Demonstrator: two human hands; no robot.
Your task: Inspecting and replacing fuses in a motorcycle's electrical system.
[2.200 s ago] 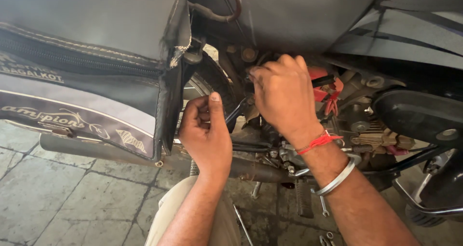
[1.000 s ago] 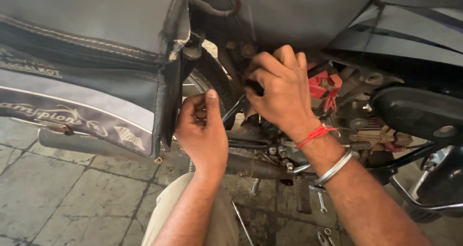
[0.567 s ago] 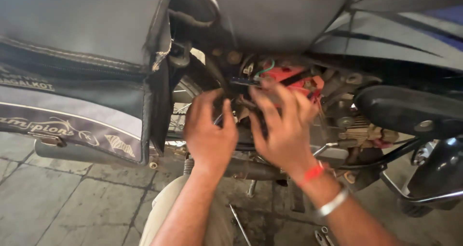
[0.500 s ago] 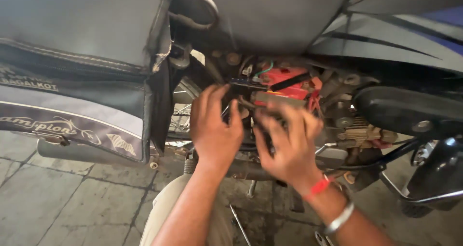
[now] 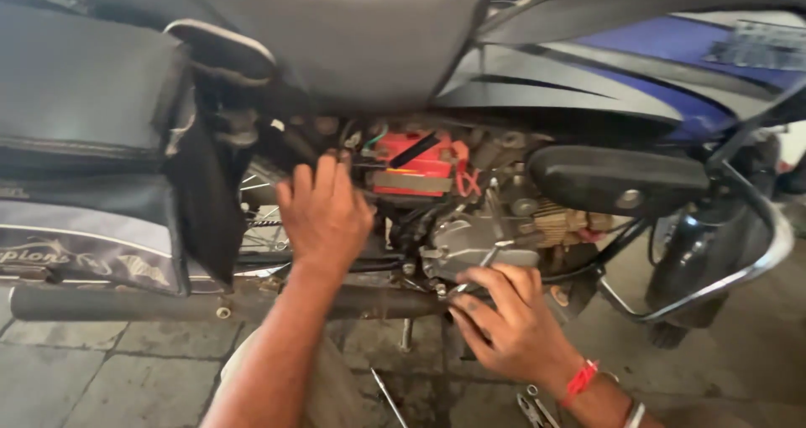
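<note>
The left hand (image 5: 323,214) reached into the open side of a motorcycle, fingers spread and resting against the dark frame just left of the red battery (image 5: 413,164); whether they gripped anything there could not be told. The right hand (image 5: 504,323) sat lower, near the grey engine casing (image 5: 470,243), its grip pinching a thin metal tool (image 5: 477,270) between thumb and fingers. A grey seat (image 5: 361,42) ran above, the exhaust pipe (image 5: 126,304) below, and pliers (image 5: 531,409) lay on the floor.
</note>
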